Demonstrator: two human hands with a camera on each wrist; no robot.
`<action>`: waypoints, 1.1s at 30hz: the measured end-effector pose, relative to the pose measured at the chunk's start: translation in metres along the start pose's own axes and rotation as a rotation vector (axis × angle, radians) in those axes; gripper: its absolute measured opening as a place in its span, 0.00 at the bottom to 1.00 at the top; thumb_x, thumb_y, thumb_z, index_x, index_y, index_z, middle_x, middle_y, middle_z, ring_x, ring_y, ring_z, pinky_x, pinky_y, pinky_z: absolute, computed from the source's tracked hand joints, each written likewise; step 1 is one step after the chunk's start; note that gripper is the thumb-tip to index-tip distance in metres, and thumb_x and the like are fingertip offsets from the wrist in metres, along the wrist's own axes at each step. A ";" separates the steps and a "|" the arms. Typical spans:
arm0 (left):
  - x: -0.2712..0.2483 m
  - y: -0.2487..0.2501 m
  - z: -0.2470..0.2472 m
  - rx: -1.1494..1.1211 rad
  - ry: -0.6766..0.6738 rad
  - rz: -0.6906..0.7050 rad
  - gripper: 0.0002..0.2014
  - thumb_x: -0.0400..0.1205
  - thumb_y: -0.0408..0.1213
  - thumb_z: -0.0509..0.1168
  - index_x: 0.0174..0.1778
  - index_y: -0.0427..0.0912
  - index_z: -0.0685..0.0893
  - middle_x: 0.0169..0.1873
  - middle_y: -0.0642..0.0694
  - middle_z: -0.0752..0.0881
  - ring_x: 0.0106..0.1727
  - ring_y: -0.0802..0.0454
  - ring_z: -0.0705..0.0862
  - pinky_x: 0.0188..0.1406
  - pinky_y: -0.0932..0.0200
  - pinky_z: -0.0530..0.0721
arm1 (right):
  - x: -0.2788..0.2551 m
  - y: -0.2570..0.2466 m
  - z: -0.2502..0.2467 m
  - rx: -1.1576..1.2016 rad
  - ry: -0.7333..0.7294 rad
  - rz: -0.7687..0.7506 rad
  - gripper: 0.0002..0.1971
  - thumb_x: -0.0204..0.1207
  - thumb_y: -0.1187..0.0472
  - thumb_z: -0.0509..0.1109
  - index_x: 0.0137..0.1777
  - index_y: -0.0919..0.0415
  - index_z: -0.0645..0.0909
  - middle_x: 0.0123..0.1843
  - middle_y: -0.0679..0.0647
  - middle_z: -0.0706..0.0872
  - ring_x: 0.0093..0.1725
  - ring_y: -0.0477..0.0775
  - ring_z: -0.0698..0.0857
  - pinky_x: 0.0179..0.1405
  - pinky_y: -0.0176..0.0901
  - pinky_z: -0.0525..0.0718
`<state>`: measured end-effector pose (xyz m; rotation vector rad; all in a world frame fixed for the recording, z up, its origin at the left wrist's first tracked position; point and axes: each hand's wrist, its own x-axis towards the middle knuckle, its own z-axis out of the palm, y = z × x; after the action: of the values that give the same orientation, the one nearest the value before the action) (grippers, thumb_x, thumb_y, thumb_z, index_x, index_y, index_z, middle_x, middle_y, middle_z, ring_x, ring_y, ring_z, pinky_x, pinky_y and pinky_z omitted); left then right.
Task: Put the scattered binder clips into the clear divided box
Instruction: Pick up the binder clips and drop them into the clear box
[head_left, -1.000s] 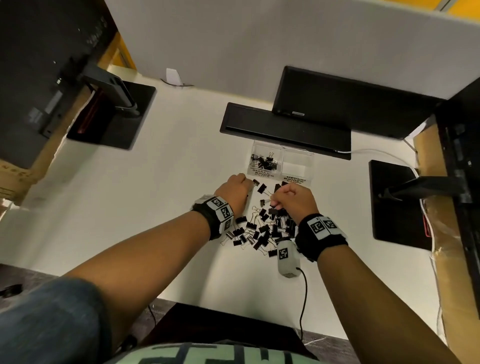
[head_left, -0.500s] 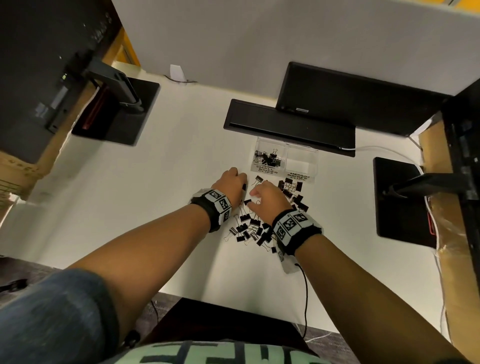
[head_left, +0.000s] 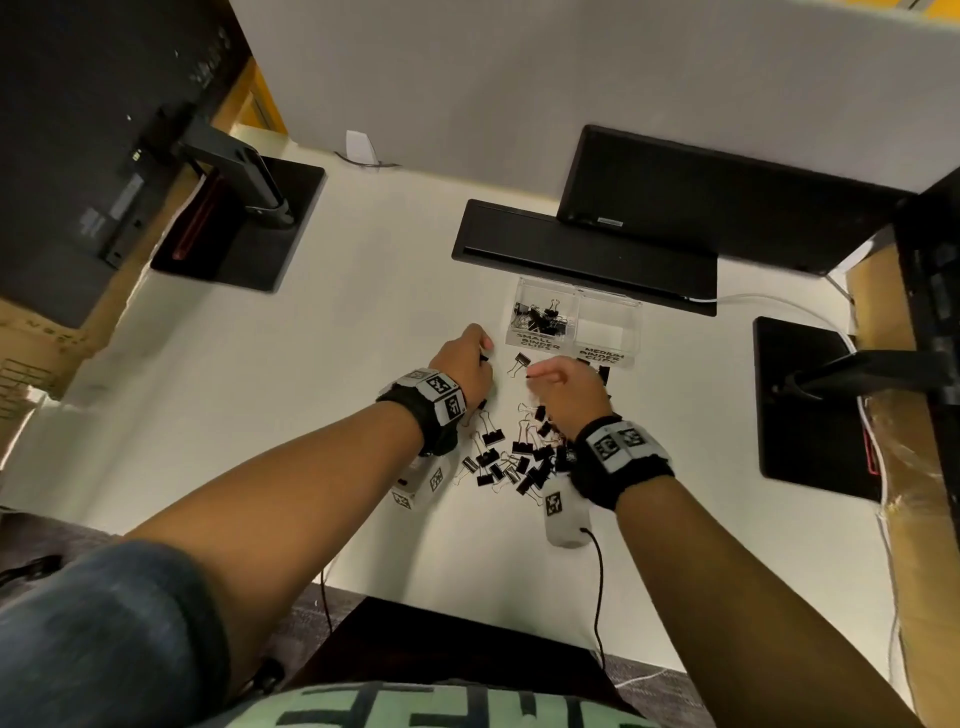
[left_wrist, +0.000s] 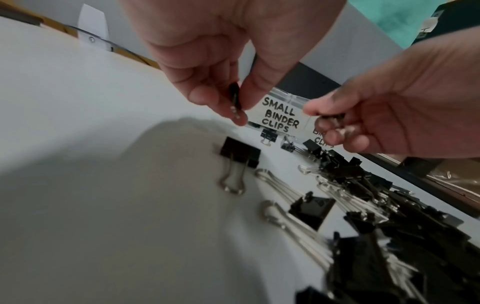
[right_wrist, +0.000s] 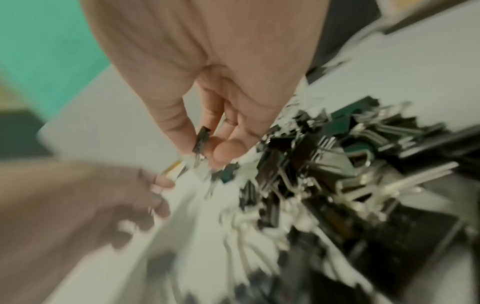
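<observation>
A clear divided box (head_left: 608, 332) sits on the white desk just beyond both hands, with several small black clips in its left cell (head_left: 540, 319), labelled SMALL BINDER CLIPS (left_wrist: 279, 117); the right cell looks bare. My left hand (head_left: 467, 364) pinches a small black binder clip (left_wrist: 235, 98) between thumb and fingertip. My right hand (head_left: 566, 384) pinches another small clip (right_wrist: 201, 139) the same way. A pile of black binder clips (head_left: 519, 452) lies scattered between my wrists, with one loose clip (head_left: 519, 361) between the hands.
A black keyboard tray (head_left: 582, 254) and a monitor (head_left: 701, 197) stand right behind the box. Monitor stand bases sit at the left (head_left: 244, 223) and the right (head_left: 810, 405). A white sensor pod with a black cable (head_left: 563, 514) hangs under my right wrist.
My right hand has lifted off the pile and moved forward towards the box with a clip pinched. The left hand has risen slightly, still by the box's front left corner.
</observation>
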<state>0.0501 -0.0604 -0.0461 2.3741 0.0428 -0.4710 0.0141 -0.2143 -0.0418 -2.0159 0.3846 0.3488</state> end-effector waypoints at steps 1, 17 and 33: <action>0.001 0.004 0.000 0.006 -0.005 -0.001 0.11 0.82 0.29 0.53 0.58 0.39 0.75 0.43 0.44 0.81 0.41 0.43 0.81 0.39 0.53 0.80 | 0.002 -0.001 -0.009 0.167 0.012 0.073 0.06 0.76 0.64 0.66 0.48 0.59 0.85 0.41 0.53 0.86 0.38 0.50 0.84 0.38 0.38 0.82; 0.010 0.024 0.030 0.265 -0.059 0.110 0.11 0.85 0.37 0.54 0.63 0.46 0.74 0.51 0.38 0.82 0.45 0.40 0.84 0.41 0.52 0.80 | -0.002 0.014 -0.006 -0.659 -0.086 -0.136 0.09 0.76 0.57 0.69 0.50 0.62 0.82 0.53 0.56 0.81 0.47 0.55 0.83 0.47 0.46 0.82; 0.002 0.006 0.035 0.327 -0.071 0.125 0.11 0.85 0.34 0.57 0.60 0.31 0.69 0.59 0.32 0.70 0.39 0.42 0.74 0.43 0.46 0.81 | 0.041 -0.047 -0.046 -0.329 0.117 -0.179 0.03 0.74 0.63 0.71 0.45 0.57 0.79 0.38 0.45 0.79 0.36 0.43 0.78 0.33 0.30 0.73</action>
<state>0.0414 -0.0877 -0.0664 2.6554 -0.2305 -0.5348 0.0747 -0.2399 0.0002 -2.3803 0.2263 0.1912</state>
